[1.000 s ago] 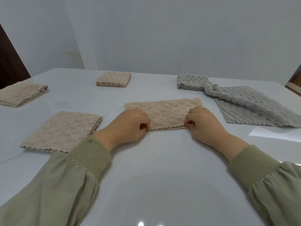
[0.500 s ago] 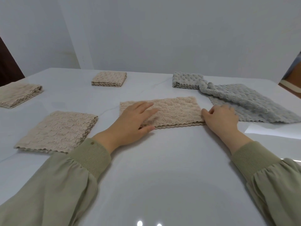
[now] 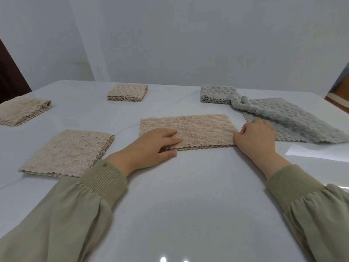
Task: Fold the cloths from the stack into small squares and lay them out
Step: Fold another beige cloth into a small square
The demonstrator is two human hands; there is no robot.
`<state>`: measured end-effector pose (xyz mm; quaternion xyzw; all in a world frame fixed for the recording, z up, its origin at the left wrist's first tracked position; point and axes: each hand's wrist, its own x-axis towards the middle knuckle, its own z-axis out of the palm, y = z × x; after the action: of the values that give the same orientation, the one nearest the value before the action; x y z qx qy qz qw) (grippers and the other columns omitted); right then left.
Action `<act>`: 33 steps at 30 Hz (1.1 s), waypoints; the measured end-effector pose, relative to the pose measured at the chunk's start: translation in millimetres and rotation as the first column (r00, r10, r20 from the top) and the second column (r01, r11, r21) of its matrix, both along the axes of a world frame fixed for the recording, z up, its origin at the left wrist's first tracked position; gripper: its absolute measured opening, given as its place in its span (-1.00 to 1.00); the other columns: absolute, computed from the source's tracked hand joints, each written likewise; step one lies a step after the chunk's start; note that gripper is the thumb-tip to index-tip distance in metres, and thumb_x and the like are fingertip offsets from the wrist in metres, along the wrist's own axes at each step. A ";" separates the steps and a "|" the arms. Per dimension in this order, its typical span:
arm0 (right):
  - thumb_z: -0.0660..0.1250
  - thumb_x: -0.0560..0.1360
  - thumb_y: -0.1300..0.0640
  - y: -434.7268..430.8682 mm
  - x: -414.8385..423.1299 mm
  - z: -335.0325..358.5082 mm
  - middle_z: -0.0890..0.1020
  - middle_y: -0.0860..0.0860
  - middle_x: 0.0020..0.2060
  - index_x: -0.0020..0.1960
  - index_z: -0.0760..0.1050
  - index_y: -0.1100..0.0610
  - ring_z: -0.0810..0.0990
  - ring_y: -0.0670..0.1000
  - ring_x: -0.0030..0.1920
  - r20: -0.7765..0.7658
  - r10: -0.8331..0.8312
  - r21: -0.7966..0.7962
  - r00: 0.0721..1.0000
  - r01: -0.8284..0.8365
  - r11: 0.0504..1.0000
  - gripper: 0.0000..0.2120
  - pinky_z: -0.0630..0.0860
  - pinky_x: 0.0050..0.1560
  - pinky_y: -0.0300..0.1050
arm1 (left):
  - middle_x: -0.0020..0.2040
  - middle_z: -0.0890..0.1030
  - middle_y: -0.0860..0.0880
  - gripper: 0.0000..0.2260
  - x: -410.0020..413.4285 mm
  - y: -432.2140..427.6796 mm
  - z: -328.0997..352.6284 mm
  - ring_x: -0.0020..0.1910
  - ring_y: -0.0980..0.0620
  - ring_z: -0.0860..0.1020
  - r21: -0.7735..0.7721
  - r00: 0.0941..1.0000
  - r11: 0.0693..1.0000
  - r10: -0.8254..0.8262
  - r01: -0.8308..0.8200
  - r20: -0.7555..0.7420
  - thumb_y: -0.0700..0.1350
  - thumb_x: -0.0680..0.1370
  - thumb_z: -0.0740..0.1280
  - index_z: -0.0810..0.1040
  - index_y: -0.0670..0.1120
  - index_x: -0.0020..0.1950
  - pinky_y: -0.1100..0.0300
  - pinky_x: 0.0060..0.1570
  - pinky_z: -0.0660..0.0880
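Beige cloth lies in the ctr of the frame, folded into a long rectangle, flat on the white table, scalloped edge facing the near side. Left hand is down on its left end: fingers straight and together, palm flat, pressing the fabric, thumb on the table just below the near edge. Right hand sits at the cloth's right end, touching the short edge, fingers curled w/ motion blur at the tips. Can't tell if it's pinching the fabric or only resting against it. Just right of it, a grey cloth spreads loose and rumpled toward the right edge of frame, its far corner touching a grey folded square at upper right-ctr. Three beige squares are done and laid out well apart: one at lower left, one at far left, one at upper ctr. Green sleeves fill both bottom corners.
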<state>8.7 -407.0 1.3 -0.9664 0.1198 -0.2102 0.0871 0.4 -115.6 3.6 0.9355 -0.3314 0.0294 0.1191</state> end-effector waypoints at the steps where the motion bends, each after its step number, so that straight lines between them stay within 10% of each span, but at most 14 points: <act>1: 0.28 0.41 0.10 -0.4 0.5 -1.1 0.53 0.21 -0.03 -0.14 0.61 0.26 0.40 0.24 0.10 0.021 -0.002 -0.025 1.000 0.003 1.000 -0.76 0.33 0.13 0.08 | 0.42 0.35 0.04 -0.63 -0.5 1.4 0.9 0.40 0.05 0.26 -0.060 0.998 0.998 0.000 0.003 0.057 0.03 0.57 0.27 0.41 0.09 0.39 0.18 0.37 0.19; 8: 0.24 0.51 0.07 -2.2 3.4 -4.9 0.53 0.24 -0.03 -0.09 0.55 0.28 0.42 0.25 0.09 0.097 0.012 -0.066 0.995 -0.006 0.998 -0.73 0.37 0.10 0.13 | -0.14 0.52 0.01 -0.79 0.2 3.8 -0.2 -0.19 0.14 0.36 -0.098 0.954 0.992 -0.044 0.077 0.296 -0.06 0.49 0.35 0.66 -0.01 0.10 0.18 -0.24 0.41; 21: 0.27 0.42 0.17 0.1 1.2 -2.6 0.53 0.21 -0.14 -0.21 0.57 0.32 0.43 0.23 -0.01 0.138 0.050 -0.080 0.989 -0.039 0.996 -0.78 0.36 -0.02 0.06 | -0.39 0.48 0.04 -0.86 -7.8 7.8 5.3 -0.43 0.01 0.47 -0.143 0.940 0.987 -0.024 0.077 0.342 -0.18 0.41 0.35 0.70 -0.03 -0.16 0.09 -0.50 0.47; 30: 0.22 0.45 0.11 2.2 -1.7 0.0 0.53 0.20 -0.02 -0.08 0.59 0.27 0.41 0.22 0.09 -0.037 0.014 -0.198 0.999 -0.021 0.980 -0.73 0.33 0.11 0.07 | -0.28 0.58 0.12 -0.83 -13.2 23.3 9.6 -0.29 0.06 0.54 -0.112 0.974 0.993 0.063 -0.039 0.220 -0.11 0.39 0.22 0.62 -0.03 -0.23 0.10 -0.25 0.52; 33: 0.20 0.48 0.15 11.5 -2.9 1.7 0.53 0.22 0.01 -0.01 0.52 0.27 0.45 0.23 0.06 0.134 0.133 -0.207 0.982 -0.104 0.973 -0.78 0.35 0.13 0.11 | -0.24 0.55 0.11 -0.67 -9.5 14.9 8.1 -0.21 0.10 0.50 -0.191 0.966 0.974 0.160 -0.122 0.201 0.10 0.44 0.11 0.61 -0.02 -0.21 0.09 -0.16 0.49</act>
<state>5.8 -395.5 2.9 -0.9576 0.0335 -0.2861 0.0109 -9.1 -100.7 11.7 0.9337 -0.2708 0.1681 0.1631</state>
